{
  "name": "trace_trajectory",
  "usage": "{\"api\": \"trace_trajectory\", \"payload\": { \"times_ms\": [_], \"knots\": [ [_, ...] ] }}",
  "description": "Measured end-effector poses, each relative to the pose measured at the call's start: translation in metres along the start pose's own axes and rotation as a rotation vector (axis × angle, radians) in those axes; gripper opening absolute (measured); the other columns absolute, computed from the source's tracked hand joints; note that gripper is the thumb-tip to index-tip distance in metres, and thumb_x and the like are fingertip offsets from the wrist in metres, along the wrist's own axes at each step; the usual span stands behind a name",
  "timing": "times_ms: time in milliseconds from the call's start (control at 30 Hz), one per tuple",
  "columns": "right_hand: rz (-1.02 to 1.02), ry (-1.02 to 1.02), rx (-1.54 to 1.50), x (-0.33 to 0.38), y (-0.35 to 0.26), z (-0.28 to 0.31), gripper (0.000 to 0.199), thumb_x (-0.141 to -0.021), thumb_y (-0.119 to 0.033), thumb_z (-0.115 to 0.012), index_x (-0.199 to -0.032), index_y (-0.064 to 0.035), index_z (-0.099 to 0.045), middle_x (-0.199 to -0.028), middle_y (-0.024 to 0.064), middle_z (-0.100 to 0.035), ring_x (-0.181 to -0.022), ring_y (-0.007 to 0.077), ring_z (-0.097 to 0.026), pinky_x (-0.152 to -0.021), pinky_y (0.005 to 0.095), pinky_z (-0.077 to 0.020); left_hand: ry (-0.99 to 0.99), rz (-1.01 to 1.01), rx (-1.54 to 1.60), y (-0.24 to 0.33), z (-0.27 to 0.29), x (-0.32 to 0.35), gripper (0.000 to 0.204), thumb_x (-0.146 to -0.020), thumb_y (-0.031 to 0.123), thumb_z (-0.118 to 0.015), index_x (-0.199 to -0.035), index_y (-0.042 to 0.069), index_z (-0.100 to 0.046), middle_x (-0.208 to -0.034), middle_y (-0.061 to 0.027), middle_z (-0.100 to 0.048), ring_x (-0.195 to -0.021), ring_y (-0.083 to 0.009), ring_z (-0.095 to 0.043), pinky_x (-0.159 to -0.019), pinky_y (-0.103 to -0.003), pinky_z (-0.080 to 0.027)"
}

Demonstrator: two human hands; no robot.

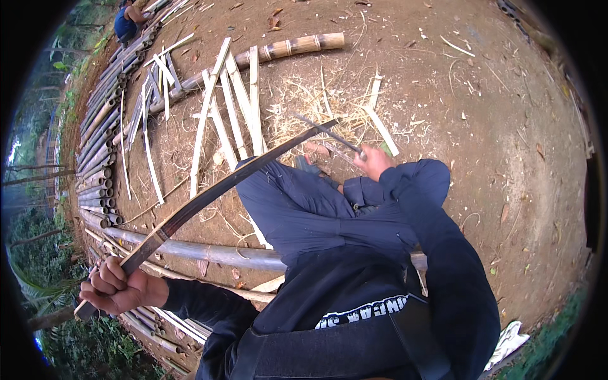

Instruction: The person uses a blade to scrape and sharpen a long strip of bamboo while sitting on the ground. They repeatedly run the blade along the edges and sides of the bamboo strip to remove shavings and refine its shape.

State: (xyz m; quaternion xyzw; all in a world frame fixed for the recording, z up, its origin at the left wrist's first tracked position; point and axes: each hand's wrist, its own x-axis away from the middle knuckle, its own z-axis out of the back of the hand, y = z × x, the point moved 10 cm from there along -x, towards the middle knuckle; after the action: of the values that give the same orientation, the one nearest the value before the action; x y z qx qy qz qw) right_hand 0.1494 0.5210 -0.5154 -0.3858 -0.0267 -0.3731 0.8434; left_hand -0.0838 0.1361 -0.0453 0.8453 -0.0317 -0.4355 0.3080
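Note:
My left hand (120,288), out at the lower left, is closed around one end of a long split bamboo strip (206,195). The strip has a dark outer face and a pale edge. It slants up and away across my left knee, its far end in front of my legs. My right hand (375,161), above my right leg, grips the handle of a knife (339,138) with a narrow blade. The blade points forward and left and crosses the strip near its far end; whether they touch I cannot tell. Pale shavings (294,95) lie on the ground beyond.
Several pale bamboo strips (237,95) lean on a thick bamboo pole (297,45) ahead. Another pole (209,251) runs beside me at hip level. Stacked dark bamboo (104,136) lines the left edge. A person in blue (126,24) crouches far left. White cloth (508,344) lies lower right.

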Motion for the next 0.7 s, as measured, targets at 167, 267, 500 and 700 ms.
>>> {"api": "trace_trajectory", "payload": {
  "times_ms": [167,267,500,700],
  "knots": [
    [-0.062,0.042,0.096,-0.048,0.064,-0.019,0.036,-0.084,-0.034,-0.066,-0.099,-0.0018,-0.065,-0.083,0.0226,-0.067,-0.08,0.0371,-0.067,-0.074,0.0466,-0.0533,0.156,-0.04,-0.167,0.008,0.027,0.003,0.044,-0.1,0.022,-0.048,-0.062,0.018,-0.026,-0.047,0.0071,-0.017,-0.039,-0.004,-0.012,-0.04,-0.023,-0.015],
    [0.098,0.073,0.157,-0.021,0.005,-0.01,0.036,-0.084,-0.035,-0.064,-0.094,-0.0004,-0.063,-0.079,0.0231,-0.066,-0.074,0.0381,-0.066,-0.072,0.0459,-0.0533,0.136,-0.012,-0.183,0.015,0.038,0.009,0.044,-0.101,0.023,-0.045,-0.062,0.018,-0.026,-0.047,0.0066,-0.018,-0.039,-0.005,-0.012,-0.041,-0.024,-0.014],
    [-0.139,0.054,0.146,-0.052,0.099,-0.006,0.032,-0.084,-0.033,-0.061,-0.092,-0.0027,-0.063,-0.082,0.0213,-0.066,-0.074,0.0373,-0.066,-0.074,0.0469,-0.0532,0.272,0.005,-0.308,0.016,0.049,0.017,0.049,-0.1,0.022,-0.047,-0.058,0.017,-0.024,-0.048,0.0053,-0.017,-0.042,-0.0068,-0.013,-0.043,-0.024,-0.016],
    [0.006,0.107,0.162,-0.017,0.068,-0.007,0.031,-0.083,-0.032,-0.064,-0.092,-0.0032,-0.061,-0.075,0.022,-0.065,-0.074,0.0401,-0.065,-0.071,0.0479,-0.0527,0.382,-0.092,-0.39,0.021,0.055,0.023,0.039,-0.101,0.023,-0.046,-0.065,0.017,-0.029,-0.048,0.006,-0.017,-0.039,-0.0048,-0.012,-0.038,-0.022,-0.014]
  ]
}}
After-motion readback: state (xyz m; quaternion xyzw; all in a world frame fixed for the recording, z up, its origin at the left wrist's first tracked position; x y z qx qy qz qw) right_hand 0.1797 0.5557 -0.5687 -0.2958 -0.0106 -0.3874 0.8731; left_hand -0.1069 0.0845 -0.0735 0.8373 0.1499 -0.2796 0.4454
